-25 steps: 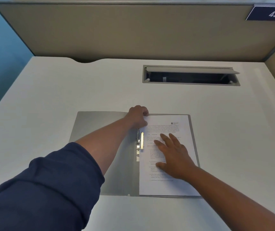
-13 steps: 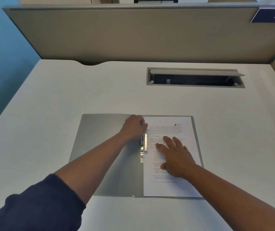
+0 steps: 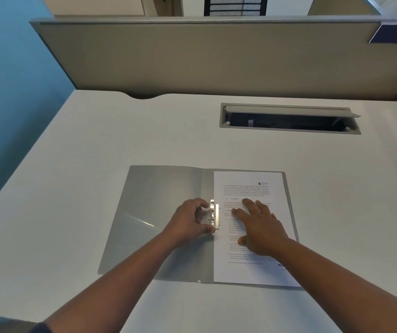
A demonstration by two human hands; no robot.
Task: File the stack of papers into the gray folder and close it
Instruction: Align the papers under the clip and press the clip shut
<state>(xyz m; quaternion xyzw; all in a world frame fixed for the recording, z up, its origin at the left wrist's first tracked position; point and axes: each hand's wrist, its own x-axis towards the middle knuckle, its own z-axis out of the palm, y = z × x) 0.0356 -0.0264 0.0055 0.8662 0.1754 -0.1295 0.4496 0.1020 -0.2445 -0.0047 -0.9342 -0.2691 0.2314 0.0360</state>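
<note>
The gray folder [image 3: 159,212] lies open and flat on the white desk. A stack of printed white papers [image 3: 248,186] rests on its right half, left edge against the spine. A metal clamp [image 3: 214,217] sits at the spine, halfway down. My left hand [image 3: 189,222] curls around the clamp from the left, thumb at its lower end and fingers at its upper end. My right hand [image 3: 260,227] lies flat on the papers with fingers spread, pressing them down just right of the clamp.
The white desk [image 3: 72,188] spreads on all sides of the folder. A gray cable slot with a raised flap [image 3: 288,118] is set in the desk behind the folder. A beige partition [image 3: 192,58] closes the back, a blue wall [image 3: 7,68] the left.
My left hand has slid down from the papers' top left corner to the clamp at mid-spine. The right hand has stayed flat on the papers. The camera has tilted up.
</note>
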